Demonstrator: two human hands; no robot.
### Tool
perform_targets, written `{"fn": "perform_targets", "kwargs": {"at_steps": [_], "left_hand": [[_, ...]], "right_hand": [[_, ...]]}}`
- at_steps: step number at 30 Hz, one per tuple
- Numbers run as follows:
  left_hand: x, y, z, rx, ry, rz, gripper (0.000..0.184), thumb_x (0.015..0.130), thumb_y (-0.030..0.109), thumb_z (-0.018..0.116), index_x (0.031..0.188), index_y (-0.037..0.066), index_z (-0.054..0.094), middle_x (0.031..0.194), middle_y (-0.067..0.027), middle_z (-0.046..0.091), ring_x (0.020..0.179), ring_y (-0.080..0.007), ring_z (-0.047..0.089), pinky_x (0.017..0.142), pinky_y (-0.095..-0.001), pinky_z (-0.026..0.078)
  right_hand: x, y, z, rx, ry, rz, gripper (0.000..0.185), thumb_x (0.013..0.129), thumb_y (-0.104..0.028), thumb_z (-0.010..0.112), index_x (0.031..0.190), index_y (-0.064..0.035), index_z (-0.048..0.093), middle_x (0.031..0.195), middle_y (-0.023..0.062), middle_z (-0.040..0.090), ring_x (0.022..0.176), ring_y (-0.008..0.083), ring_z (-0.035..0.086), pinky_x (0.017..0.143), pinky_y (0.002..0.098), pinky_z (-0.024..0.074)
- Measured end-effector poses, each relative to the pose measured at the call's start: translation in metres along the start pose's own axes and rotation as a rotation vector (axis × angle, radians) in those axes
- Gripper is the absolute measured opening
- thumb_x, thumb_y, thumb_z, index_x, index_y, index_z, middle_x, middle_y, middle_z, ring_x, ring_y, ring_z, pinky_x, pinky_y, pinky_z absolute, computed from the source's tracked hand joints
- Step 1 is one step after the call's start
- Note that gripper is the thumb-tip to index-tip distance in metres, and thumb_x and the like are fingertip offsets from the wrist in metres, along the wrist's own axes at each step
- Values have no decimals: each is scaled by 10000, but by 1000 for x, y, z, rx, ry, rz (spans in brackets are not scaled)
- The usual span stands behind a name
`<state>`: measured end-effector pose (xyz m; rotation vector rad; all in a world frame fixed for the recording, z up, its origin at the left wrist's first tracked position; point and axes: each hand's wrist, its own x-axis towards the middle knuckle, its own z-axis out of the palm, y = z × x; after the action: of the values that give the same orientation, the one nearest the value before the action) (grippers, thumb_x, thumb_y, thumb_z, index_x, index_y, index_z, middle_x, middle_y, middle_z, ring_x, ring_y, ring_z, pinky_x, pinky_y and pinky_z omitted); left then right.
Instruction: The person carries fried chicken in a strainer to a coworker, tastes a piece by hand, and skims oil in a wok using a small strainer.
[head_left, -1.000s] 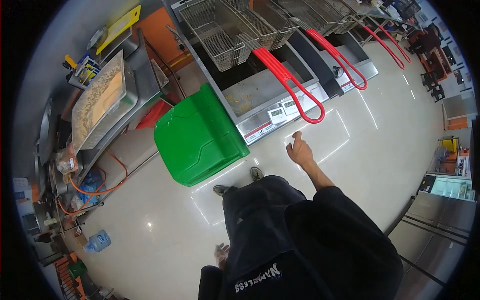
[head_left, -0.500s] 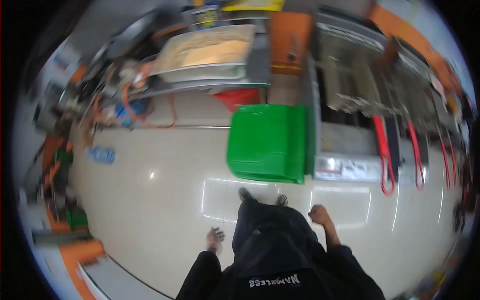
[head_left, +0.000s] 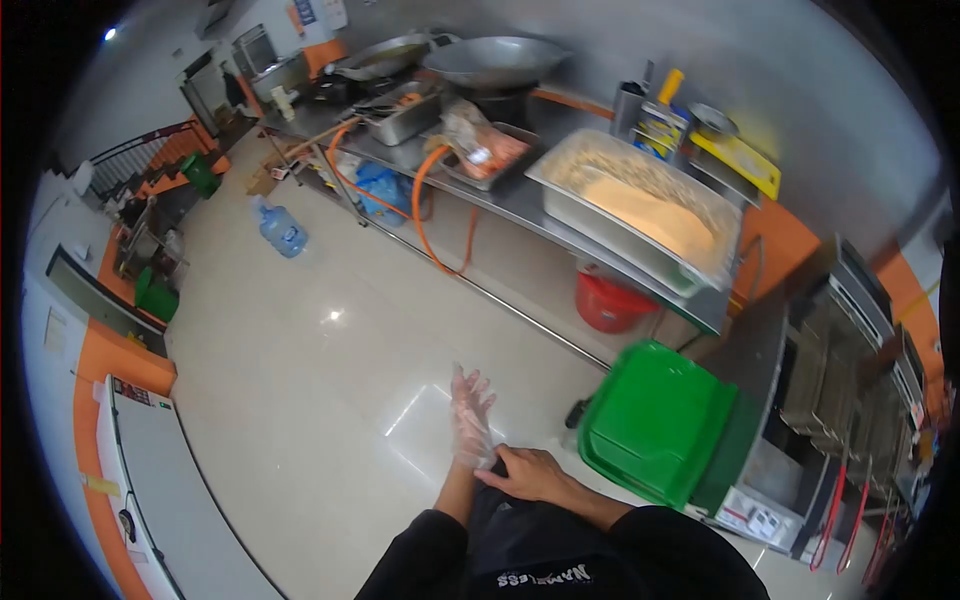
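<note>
A clear plastic glove (head_left: pixel 468 428) covers my left hand (head_left: pixel 470 405), which is held out over the floor with its fingers apart. My right hand (head_left: pixel 532 474) is bare and sits at the left wrist, its fingers closed at the glove's cuff. Part of the cuff is hidden behind the right fingers. Both hands are in front of my dark apron (head_left: pixel 530 545).
Ahead runs a steel table (head_left: pixel 560 222) with a tub of orange-tan crumbs (head_left: pixel 640 205), a tray (head_left: pixel 490 155) and woks (head_left: pixel 497 62). A green bin (head_left: pixel 655 425) stands near my right, beside fryers (head_left: pixel 770 500). A water bottle (head_left: pixel 282 230) lies on the floor.
My view has turned left, bringing the long table and woks into sight. My hands, apart at my sides before, have come together, the right now at the left glove's cuff.
</note>
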<state>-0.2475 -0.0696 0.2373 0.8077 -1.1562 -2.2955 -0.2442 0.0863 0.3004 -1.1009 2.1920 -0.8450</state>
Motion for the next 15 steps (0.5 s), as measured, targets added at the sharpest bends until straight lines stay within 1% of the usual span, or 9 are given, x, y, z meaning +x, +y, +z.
{"fn": "perform_targets", "kwargs": {"at_steps": [1,2,3,5,6,8,11,12,15], "left_hand": [[12,24,-3,46,-4,9,831,899,621,459,1504,122,183,1454,-177,307,1332,-336,329,1079,-469,285],[24,50,-7,91,-9,23,841,899,634,443,1512,135,159,1489,-185,263,1354,-343,304,1094,-478,265],[34,75,-19,129,-49,107,876,892,658,428,1513,112,139,1513,-187,220,1388,-343,245,1122,-481,209],[78,118,-47,115,35,100,893,891,673,408,1509,88,136,1514,-190,218,1384,-342,254,1123,-483,206],[93,133,-61,113,83,77,902,891,680,398,1507,76,134,1515,-191,217,1382,-341,258,1123,-484,204],[120,155,-83,63,107,38,868,900,668,397,1503,83,178,1488,-190,279,1368,-342,282,1117,-484,219],[185,171,-111,-52,101,-70,850,905,675,368,1476,55,249,1455,-202,336,1346,-343,323,1111,-482,234],[206,170,-126,-92,102,-124,854,906,681,354,1463,39,274,1445,-208,349,1338,-343,337,1109,-480,238],[273,171,-178,-219,68,-187,829,919,674,324,1390,-6,379,1342,-210,476,1236,-339,467,1073,-467,311]], "right_hand": [[31,-12,7,25,81,-119,396,900,-398,553,1045,-30,583,843,224,652,786,412,635,699,494,501],[60,-23,14,76,94,-178,352,895,-353,557,1014,-23,581,814,227,646,765,414,632,673,495,500],[90,-33,22,124,111,-240,308,890,-308,561,983,-15,579,785,230,639,743,417,628,648,496,500],[142,-60,26,186,140,-352,180,882,-193,537,895,-15,557,713,231,617,669,429,614,589,500,494],[162,-70,26,151,51,-359,203,900,-216,515,922,-19,560,724,231,623,680,429,617,601,510,490],[202,-86,27,84,-114,-362,255,935,-260,471,975,-26,565,747,230,635,702,428,623,626,529,482],[267,-94,34,23,-143,-393,193,906,-213,513,858,-27,538,680,205,618,625,419,609,567,501,484],[292,-92,39,-3,-207,-395,209,916,-221,503,858,-24,540,687,211,619,637,420,610,577,502,483],[374,-78,59,-35,-415,-394,263,944,-254,475,871,-13,552,712,222,625,674,416,618,613,499,484]]}}
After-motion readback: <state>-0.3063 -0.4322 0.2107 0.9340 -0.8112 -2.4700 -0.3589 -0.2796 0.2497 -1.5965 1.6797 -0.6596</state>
